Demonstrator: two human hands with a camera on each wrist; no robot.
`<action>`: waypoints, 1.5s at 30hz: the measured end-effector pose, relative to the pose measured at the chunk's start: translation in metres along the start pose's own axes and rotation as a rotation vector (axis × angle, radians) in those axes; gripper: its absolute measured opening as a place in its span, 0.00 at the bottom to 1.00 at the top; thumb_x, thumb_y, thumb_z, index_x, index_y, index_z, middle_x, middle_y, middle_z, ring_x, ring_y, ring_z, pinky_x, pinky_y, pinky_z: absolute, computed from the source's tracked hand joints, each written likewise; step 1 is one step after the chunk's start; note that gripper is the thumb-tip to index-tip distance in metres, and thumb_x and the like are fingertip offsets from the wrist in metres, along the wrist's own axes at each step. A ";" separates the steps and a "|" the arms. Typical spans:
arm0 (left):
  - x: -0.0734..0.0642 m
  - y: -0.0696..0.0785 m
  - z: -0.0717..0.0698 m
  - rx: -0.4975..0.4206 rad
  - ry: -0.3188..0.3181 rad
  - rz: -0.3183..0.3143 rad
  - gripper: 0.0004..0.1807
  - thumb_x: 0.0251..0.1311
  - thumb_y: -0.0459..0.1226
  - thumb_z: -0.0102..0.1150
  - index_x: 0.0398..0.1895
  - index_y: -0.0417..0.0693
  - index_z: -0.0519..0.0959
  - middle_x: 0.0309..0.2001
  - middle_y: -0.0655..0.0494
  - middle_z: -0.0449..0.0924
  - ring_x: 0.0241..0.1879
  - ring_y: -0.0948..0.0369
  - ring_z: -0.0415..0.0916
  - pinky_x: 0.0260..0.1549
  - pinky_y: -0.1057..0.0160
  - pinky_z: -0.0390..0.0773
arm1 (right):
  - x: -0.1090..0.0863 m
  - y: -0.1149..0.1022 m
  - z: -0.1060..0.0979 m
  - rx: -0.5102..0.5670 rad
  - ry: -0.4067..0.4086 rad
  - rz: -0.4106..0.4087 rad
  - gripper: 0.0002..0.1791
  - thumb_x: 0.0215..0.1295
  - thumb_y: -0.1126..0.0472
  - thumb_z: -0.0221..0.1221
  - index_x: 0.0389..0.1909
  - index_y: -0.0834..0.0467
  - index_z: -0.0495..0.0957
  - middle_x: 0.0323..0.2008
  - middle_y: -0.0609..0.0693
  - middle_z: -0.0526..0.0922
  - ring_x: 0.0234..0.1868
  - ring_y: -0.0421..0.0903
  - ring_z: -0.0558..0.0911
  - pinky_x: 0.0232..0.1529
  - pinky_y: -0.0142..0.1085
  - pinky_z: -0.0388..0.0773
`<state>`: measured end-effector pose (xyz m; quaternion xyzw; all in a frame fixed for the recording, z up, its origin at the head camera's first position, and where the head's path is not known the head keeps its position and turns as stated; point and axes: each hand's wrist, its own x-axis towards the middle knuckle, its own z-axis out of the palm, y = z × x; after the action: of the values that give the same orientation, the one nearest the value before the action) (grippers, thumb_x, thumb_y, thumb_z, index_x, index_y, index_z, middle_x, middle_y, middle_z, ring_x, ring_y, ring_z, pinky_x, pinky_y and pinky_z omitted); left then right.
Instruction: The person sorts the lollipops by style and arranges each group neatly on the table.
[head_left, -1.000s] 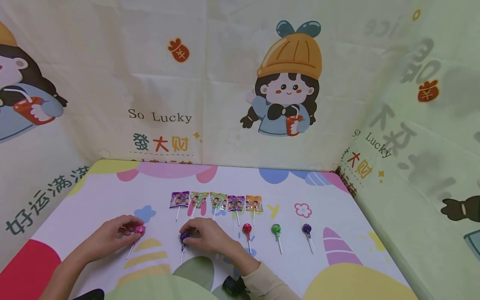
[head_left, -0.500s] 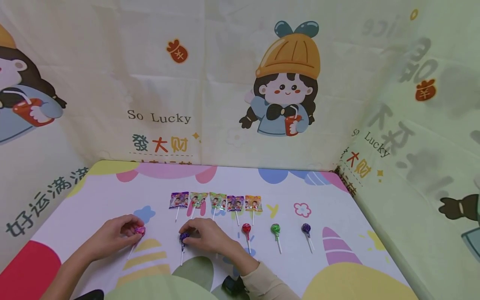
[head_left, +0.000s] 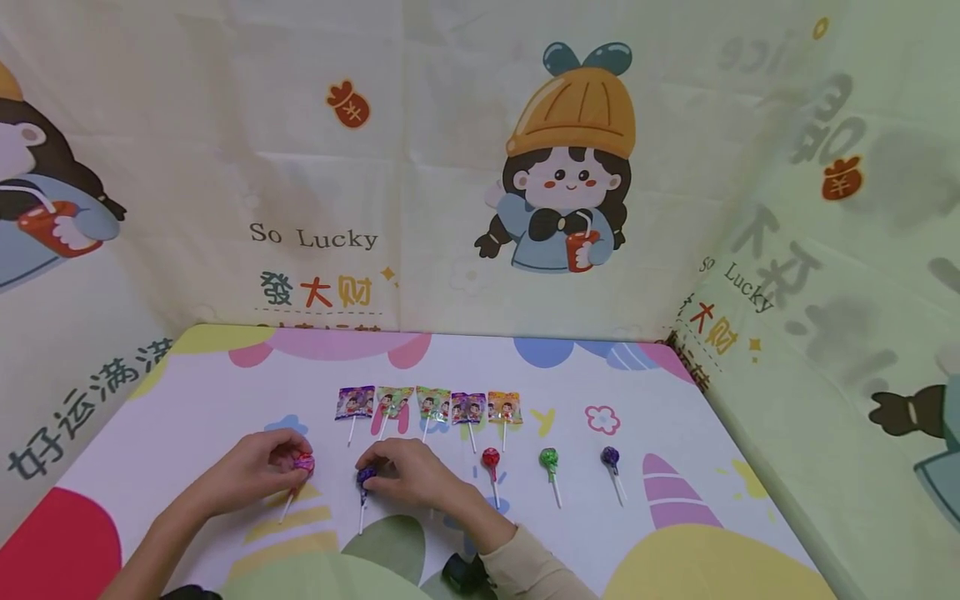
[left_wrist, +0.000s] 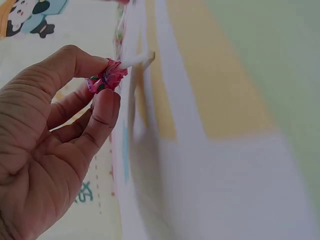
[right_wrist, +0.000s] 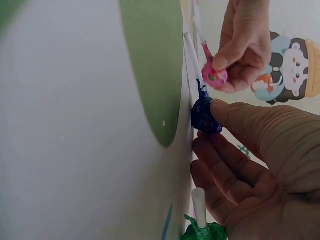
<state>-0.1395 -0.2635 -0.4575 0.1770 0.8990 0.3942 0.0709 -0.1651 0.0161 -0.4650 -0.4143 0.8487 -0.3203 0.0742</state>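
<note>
Facing "So Lucky" lettering (head_left: 337, 239), left grip (head_left: 251, 475) pinches pink lollipop (head_left: 303, 464); right grip (head_left: 411, 475), purple lollipop (head_left: 365, 476).

- left of the red lollipop (head_left: 491, 457), part of the dark purple lollipop (head_left: 366, 474) is covered by the right hand (head_left: 408, 475).
- farther left of the red lollipop, the pink lollipop (head_left: 303, 464) and a blue cloud print (head_left: 287, 425) are partly hidden by the left hand (head_left: 262, 471).
- beyond the red lollipop, the wrapper print on the bagged lollipops (head_left: 433, 404) is too small to be read.
- nearer the person than the red lollipop, a black object (head_left: 463, 573) cannot be identified.
- in the right wrist view, a green lollipop (right_wrist: 204, 231) is cut off by the lower edge.
</note>
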 end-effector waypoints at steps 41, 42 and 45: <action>0.037 0.004 0.020 -0.091 -0.066 0.017 0.12 0.59 0.36 0.73 0.41 0.41 0.80 0.31 0.56 0.77 0.30 0.63 0.72 0.29 0.69 0.76 | 0.001 -0.001 0.004 -0.052 0.013 0.032 0.12 0.68 0.60 0.67 0.51 0.53 0.84 0.45 0.41 0.87 0.44 0.27 0.79 0.47 0.19 0.73; 0.038 0.004 0.020 -0.091 -0.067 0.017 0.12 0.60 0.36 0.72 0.41 0.41 0.80 0.31 0.56 0.77 0.30 0.63 0.72 0.29 0.69 0.76 | 0.001 -0.001 0.003 -0.057 0.013 0.032 0.12 0.68 0.60 0.67 0.51 0.53 0.84 0.45 0.40 0.87 0.44 0.27 0.79 0.47 0.19 0.73; 0.039 0.002 0.019 -0.088 -0.067 0.009 0.12 0.60 0.37 0.72 0.41 0.41 0.80 0.31 0.56 0.77 0.30 0.63 0.72 0.29 0.69 0.77 | 0.001 0.000 0.003 -0.057 0.012 0.027 0.12 0.67 0.60 0.67 0.51 0.53 0.84 0.45 0.41 0.87 0.44 0.28 0.80 0.48 0.19 0.72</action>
<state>-0.1703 -0.2339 -0.4685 0.1907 0.8772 0.4274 0.1068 -0.1647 0.0135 -0.4670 -0.4027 0.8634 -0.2975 0.0615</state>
